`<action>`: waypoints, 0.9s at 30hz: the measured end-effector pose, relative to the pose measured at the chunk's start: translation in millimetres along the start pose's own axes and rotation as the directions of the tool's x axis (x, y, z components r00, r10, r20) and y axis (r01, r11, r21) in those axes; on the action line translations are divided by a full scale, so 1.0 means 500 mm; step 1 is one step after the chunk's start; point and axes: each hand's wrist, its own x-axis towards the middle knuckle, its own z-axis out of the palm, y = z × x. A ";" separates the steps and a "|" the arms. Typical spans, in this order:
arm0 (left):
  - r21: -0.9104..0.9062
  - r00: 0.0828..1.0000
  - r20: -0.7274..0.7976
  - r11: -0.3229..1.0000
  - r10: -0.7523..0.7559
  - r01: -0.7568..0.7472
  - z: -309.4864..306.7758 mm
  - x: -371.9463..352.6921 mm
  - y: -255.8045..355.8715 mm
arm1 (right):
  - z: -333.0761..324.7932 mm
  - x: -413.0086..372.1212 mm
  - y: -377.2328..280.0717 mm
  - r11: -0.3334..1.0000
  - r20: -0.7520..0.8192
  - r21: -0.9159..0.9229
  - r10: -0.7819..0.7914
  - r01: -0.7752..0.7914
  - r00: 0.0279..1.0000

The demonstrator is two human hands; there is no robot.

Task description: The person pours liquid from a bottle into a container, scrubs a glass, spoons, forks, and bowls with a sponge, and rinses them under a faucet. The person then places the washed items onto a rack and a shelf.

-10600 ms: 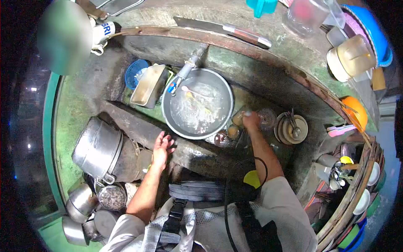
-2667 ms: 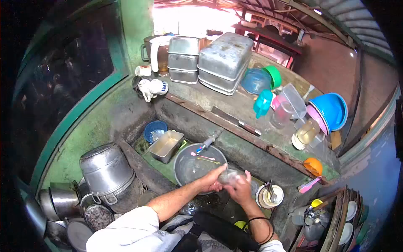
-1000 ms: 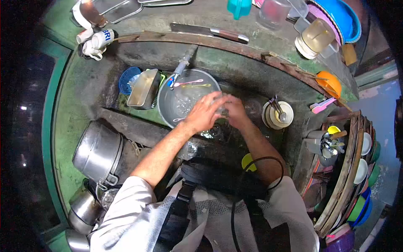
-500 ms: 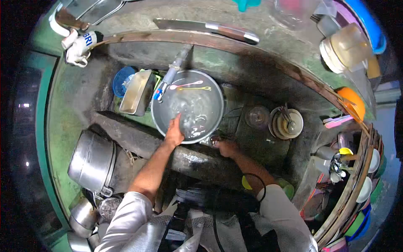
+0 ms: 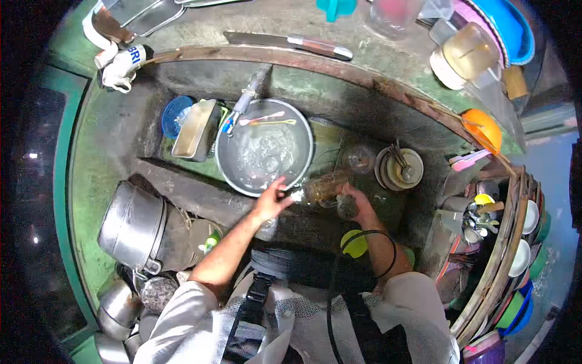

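A round grey basin of water stands under the tap, and two small spoons, one pink and one yellow, lie at its far side. At the basin's near right rim is my left hand, its fingers apart and nothing in them. Right of the basin, my right hand is wrapped round a clear glass. Just beyond that glass, a brownish transparent vessel lies on the wet floor of the sink; its exact shape is blurred.
Stacked bowls with spoons stand at the right, beside a clear glass dish. A metal loaf tin and a blue bowl are left of the basin. A large knife lies on the upper ledge; a big pot is at left.
My left hand has come out of the basin to its near right rim. My right hand has moved right and now shows a clear glass. The camera view has shifted slightly.
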 end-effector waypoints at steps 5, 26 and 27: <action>-0.193 0.940 0.247 0.963 0.235 -0.190 0.049 0.008 0.192 | 0.031 -0.012 0.048 0.838 0.190 0.543 -0.062 -0.052 0.980; -0.021 0.854 -0.420 0.937 0.308 -0.348 -0.195 0.091 0.058 | 0.353 -0.041 -0.135 0.009 0.492 -0.762 -0.642 0.648 0.588; -0.018 0.804 -0.507 0.929 0.309 -0.369 -0.222 0.115 0.031 | 0.344 -0.049 -0.133 0.006 0.490 -0.769 -0.638 0.640 0.594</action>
